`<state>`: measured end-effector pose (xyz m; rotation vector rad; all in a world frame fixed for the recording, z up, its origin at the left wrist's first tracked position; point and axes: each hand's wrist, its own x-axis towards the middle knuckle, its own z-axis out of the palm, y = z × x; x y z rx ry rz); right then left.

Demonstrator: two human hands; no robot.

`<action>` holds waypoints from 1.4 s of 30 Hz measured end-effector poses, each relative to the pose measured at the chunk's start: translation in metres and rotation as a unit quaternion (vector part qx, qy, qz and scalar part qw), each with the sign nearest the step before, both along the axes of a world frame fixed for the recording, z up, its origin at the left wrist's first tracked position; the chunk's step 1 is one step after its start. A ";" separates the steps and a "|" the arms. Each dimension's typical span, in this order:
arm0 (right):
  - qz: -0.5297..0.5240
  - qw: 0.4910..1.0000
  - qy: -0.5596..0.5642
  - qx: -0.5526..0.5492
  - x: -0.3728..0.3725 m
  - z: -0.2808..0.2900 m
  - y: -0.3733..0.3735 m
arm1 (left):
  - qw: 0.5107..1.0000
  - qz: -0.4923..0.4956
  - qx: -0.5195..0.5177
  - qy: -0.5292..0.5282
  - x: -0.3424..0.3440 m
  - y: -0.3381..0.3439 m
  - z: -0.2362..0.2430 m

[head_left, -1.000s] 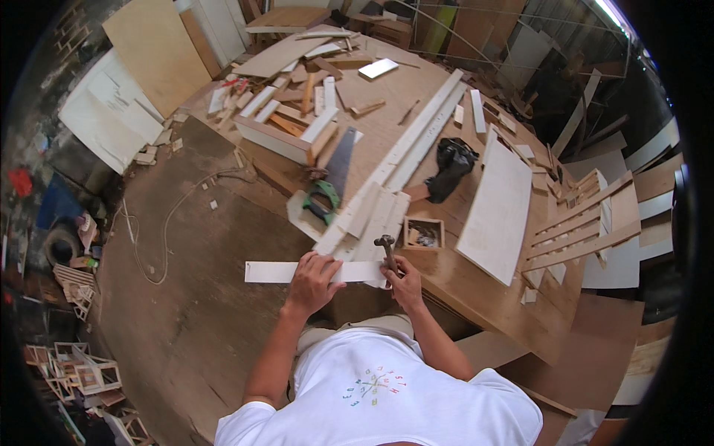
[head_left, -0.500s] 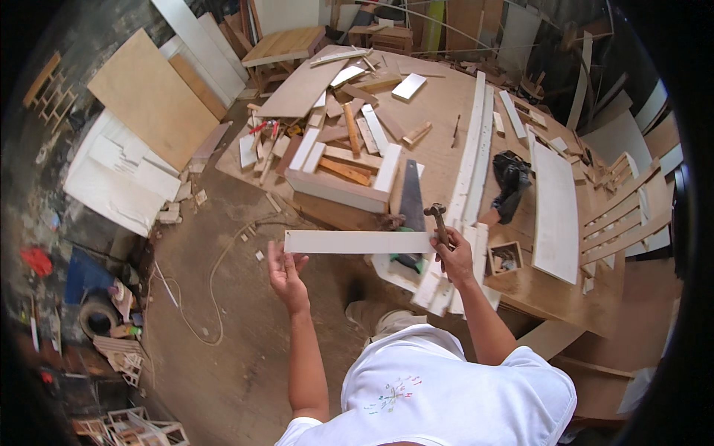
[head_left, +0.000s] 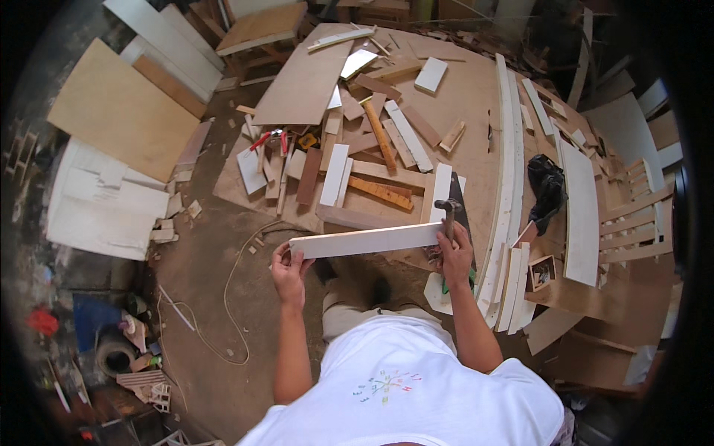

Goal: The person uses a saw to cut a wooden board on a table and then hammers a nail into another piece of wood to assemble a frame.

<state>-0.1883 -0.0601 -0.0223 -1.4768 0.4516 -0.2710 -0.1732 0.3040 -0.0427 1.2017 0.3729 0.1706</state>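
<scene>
A long white board (head_left: pixel 364 241) is held level across the front of me, its right end slightly higher. The fingers of my left hand (head_left: pixel 288 275) are closed around its left end. My right hand (head_left: pixel 456 260) grips an upright hammer (head_left: pixel 449 215), whose head shows above the fist, and also supports the board's right end. Just beyond the board, white and bare wood pieces (head_left: pixel 336 175) form an open frame on the worktable (head_left: pixel 461 97). A handsaw (head_left: pixel 462 204) lies behind my right hand, its handle partly hidden.
Long white strips (head_left: pixel 507 149) run along the table's right part, near a black plastic bag (head_left: pixel 546 186) and a small wooden box (head_left: pixel 541 273). Wood offcuts, red-handled pliers (head_left: pixel 271 137) and an orange-brown wooden piece (head_left: pixel 379 134) lie farther back. A cord (head_left: pixel 230 297) trails on the floor.
My left hand has gone from loosely open fingers to a closed hold on the board's end. The board's right end has risen slightly. My view has shifted over the table.
</scene>
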 end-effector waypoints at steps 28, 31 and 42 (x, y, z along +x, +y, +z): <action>-0.288 0.933 0.181 -0.117 0.175 -0.065 -0.049 | 0.900 -0.156 0.404 0.044 0.293 -0.070 -0.081; -0.264 0.938 0.199 -0.103 0.185 -0.048 -0.051 | 0.906 -0.141 0.396 0.044 0.294 -0.076 -0.077; -0.233 0.949 0.188 -0.103 0.184 -0.046 -0.057 | 0.917 -0.117 0.377 0.061 0.301 -0.095 -0.073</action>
